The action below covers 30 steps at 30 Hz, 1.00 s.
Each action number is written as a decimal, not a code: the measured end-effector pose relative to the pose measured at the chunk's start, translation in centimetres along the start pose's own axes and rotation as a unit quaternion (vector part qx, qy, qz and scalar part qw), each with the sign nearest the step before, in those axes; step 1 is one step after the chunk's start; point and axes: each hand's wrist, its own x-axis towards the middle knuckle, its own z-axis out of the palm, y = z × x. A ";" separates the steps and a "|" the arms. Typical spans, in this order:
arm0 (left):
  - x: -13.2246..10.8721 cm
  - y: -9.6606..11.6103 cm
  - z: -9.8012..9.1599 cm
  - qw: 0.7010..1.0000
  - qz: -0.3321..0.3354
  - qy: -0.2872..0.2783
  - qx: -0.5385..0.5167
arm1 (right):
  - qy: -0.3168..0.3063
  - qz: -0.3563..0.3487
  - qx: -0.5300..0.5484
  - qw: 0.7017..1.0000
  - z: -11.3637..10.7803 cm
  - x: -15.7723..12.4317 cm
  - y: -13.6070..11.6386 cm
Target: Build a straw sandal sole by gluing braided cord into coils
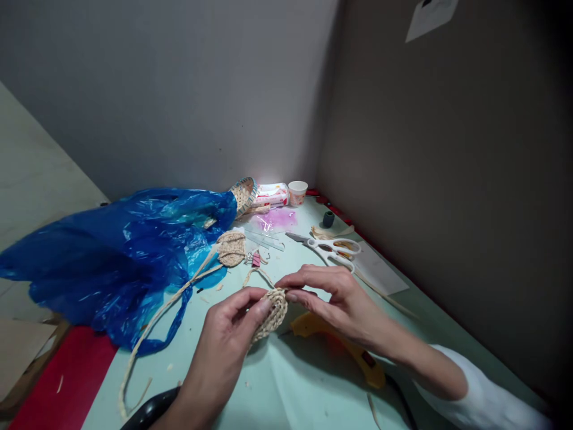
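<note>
A small coil of braided straw (pixel 272 319) is held up over the pale green table covering. My left hand (pixel 233 328) pinches its left side between thumb and fingers. At its upper right edge, the thumb and index finger of my right hand (pixel 329 295) pinch the braid. A loose length of braid (pixel 259 273) loops up behind the coil. Below my right hand lies a yellow hot glue gun (pixel 340 343), its nozzle pointing left toward the coil. White-handled scissors (pixel 326 246) lie beyond my right hand, blades to the left.
A big blue plastic bag (pixel 125 251) covers the left side. Another coiled braid (pixel 231 248) with a long tail lies beside it, near a pink binder clip (pixel 255 260). At the back are a woven basket (pixel 244 196), a paper cup (pixel 298 192) and a dark green spool (pixel 328 219).
</note>
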 end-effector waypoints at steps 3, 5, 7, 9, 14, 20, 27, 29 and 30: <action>-0.1 -0.2 -0.1 1.000 0.001 0.010 -0.026 | -0.011 -0.015 -0.015 1.000 0.0 0.3 -0.3; -0.2 -0.6 -0.1 0.998 -0.007 0.012 -0.059 | -0.016 -0.022 -0.023 0.999 0.2 0.3 -0.6; -0.4 -1.2 0.0 0.996 -0.013 0.018 -0.090 | -0.008 -0.032 -0.028 0.999 0.4 0.3 -0.7; -0.7 -1.7 0.1 0.993 -0.015 0.030 -0.113 | 0.008 -0.049 -0.029 0.998 0.8 0.1 -0.8; -1.1 -2.2 0.4 0.986 -0.017 0.061 -0.155 | 0.040 -0.078 -0.024 0.996 1.7 -0.1 -0.4; -0.9 -1.7 0.8 0.980 -0.032 0.032 -0.194 | 0.007 -0.068 -0.037 0.997 1.6 0.6 -0.3; -0.7 -1.7 0.8 0.976 -0.051 0.071 -0.201 | 0.015 0.026 -0.208 0.978 -1.6 -2.2 -0.6; -0.5 -1.7 0.7 0.975 -0.052 0.078 -0.204 | -0.047 0.098 -0.300 0.948 -1.9 -4.5 0.2; -0.4 -1.8 0.6 0.975 -0.048 0.083 -0.202 | -0.076 0.116 -0.336 0.932 -1.9 -5.6 0.7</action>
